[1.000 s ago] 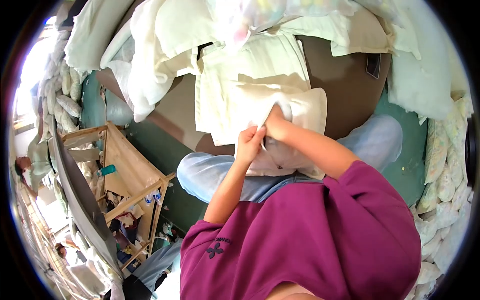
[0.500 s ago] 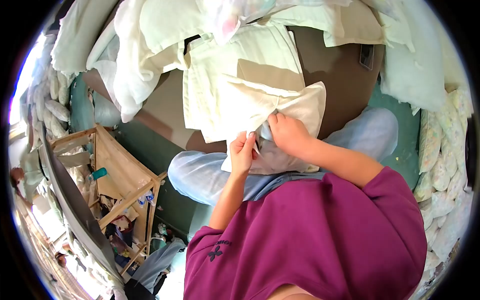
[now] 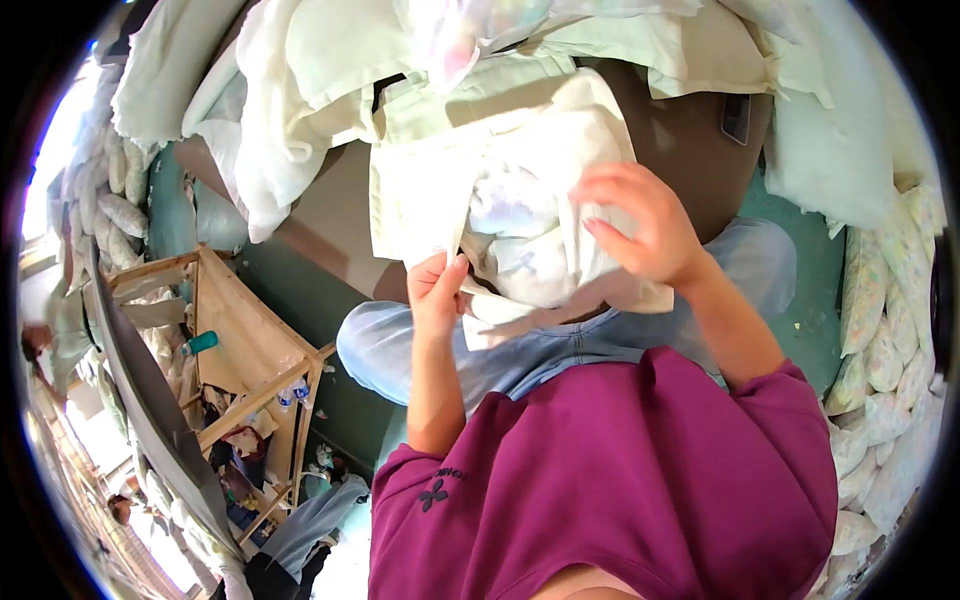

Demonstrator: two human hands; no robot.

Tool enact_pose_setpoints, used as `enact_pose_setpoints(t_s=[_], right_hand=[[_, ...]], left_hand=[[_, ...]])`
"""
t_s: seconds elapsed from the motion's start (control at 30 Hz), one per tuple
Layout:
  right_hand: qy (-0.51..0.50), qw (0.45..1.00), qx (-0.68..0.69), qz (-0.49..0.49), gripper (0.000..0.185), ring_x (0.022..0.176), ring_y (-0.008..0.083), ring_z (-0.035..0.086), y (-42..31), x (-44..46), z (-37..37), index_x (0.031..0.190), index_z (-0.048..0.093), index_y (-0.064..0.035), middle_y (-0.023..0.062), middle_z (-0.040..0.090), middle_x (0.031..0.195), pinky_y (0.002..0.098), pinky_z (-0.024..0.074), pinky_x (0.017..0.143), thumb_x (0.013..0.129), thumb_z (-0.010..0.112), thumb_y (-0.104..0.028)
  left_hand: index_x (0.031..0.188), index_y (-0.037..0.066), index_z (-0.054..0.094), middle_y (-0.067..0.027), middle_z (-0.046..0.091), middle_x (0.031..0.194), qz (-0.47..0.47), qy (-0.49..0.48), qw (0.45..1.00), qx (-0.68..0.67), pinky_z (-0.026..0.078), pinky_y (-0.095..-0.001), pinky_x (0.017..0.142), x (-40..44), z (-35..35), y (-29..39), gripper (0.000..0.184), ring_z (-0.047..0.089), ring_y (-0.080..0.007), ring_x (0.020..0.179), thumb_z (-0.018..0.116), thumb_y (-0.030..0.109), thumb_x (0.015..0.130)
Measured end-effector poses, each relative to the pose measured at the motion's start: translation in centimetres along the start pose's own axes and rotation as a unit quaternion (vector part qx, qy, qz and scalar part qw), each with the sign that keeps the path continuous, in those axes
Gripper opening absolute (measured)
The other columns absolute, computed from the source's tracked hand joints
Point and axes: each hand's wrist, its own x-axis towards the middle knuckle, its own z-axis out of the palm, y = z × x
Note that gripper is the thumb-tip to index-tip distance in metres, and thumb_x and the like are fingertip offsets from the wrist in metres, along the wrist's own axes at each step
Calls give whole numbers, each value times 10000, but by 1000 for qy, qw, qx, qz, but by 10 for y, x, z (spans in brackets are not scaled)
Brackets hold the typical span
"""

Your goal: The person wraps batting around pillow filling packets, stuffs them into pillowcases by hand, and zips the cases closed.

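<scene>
A cream fabric cover [image 3: 410, 200] lies over my lap and the brown surface, its opening spread wide. Inside the opening shows a whitish, faintly coloured filling [image 3: 515, 210]. My left hand [image 3: 437, 290] pinches the left edge of the opening between thumb and fingers. Over the right side of the cover, my right hand [image 3: 640, 220] has its fingers spread, slightly blurred, and holds nothing. More pale fabric [image 3: 430, 105] lies flat under the cover at its far side.
White stuffed pieces [image 3: 350, 50] hang across the far side of the brown surface [image 3: 680, 150]. A phone-like dark object [image 3: 736, 118] lies at its right. A wooden frame [image 3: 260, 400] stands at left; stuffed bags [image 3: 875, 320] line the right.
The cover's opening has been spread wide, exposing the filling. My right hand has let go and moved right and up, fingers apart. My left hand has moved left with the edge.
</scene>
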Motion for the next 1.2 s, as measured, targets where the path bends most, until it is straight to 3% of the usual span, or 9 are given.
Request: enact_pose_setpoints(t_s=[0.2, 0.4, 0.47, 0.6, 0.73, 0.87, 0.93, 1.0, 1.2], right_hand=[[43, 984, -122, -125, 203, 733, 225, 608, -15, -33, -4, 867, 641, -67, 55, 618, 840, 332, 494, 630, 675, 642, -1], [81, 994, -59, 50, 165, 686, 246, 605, -16, -42, 2, 895, 627, -54, 77, 612, 803, 310, 496, 580, 731, 629, -32], [-5, 978, 72, 195, 188, 708, 260, 619, -23, -46, 6, 937, 623, -63, 83, 622, 818, 319, 505, 596, 750, 637, -56], [-142, 990, 2, -26, 241, 737, 226, 611, 7, -82, 45, 965, 637, -65, 65, 625, 841, 339, 499, 656, 729, 680, -48], [-86, 986, -49, -133, 222, 816, 223, 605, -21, -66, 44, 912, 632, -84, 37, 618, 878, 346, 487, 695, 694, 672, -73], [-76, 981, -26, -177, 198, 796, 232, 585, -36, -37, 68, 891, 624, -84, 36, 596, 867, 357, 469, 687, 695, 654, -82], [-106, 984, -19, -141, 179, 772, 241, 581, -35, -33, 91, 878, 619, -76, 47, 596, 855, 358, 469, 670, 703, 656, -78], [-193, 980, -49, -31, 96, 795, 288, 585, -10, -35, 118, 862, 549, -73, 85, 602, 858, 416, 463, 683, 793, 594, -122], [-300, 951, -36, 64, 149, 832, 330, 584, -5, -18, 140, 924, 523, -62, 127, 605, 884, 473, 459, 715, 865, 532, -199]], left_hand=[[583, 88, 522, 33, 452, 451, 5, -30, 999, -25, 210, -224, 344, 46, -3, 68, 313, 321, -42, 338, 583, 93, 890], [625, 78, 544, 28, 459, 481, -26, 76, 989, -124, 238, -224, 332, 27, 30, 41, 264, 347, -64, 343, 596, 86, 885], [640, 34, 587, 32, 487, 508, -23, 39, 998, -54, 244, -214, 350, 22, 28, 32, 244, 349, -43, 365, 606, 81, 878], [573, 22, 494, 67, 374, 519, -7, -187, 941, 281, 253, -253, 431, 36, 14, 56, 332, 317, -29, 488, 646, 113, 854], [574, 20, 494, 56, 354, 516, -38, -336, 866, 368, 256, -256, 434, 69, 20, 102, 334, 311, -36, 491, 641, 145, 847], [598, 57, 505, 51, 373, 522, -137, -295, 856, 403, 245, -257, 408, 100, 50, 65, 354, 341, -46, 457, 670, 254, 842], [579, 64, 458, 28, 373, 518, -55, -339, 813, 470, 311, -287, 451, 121, 48, 5, 373, 380, -72, 478, 656, 260, 827], [580, 45, 454, -23, 431, 522, -192, -382, 804, 414, 365, -334, 499, 113, 60, 17, 349, 417, -145, 495, 655, 244, 783], [726, 37, 537, -126, 611, 674, 48, -217, 669, 709, 458, -418, 582, 74, 50, 32, 167, 588, -328, 640, 602, 183, 680]])
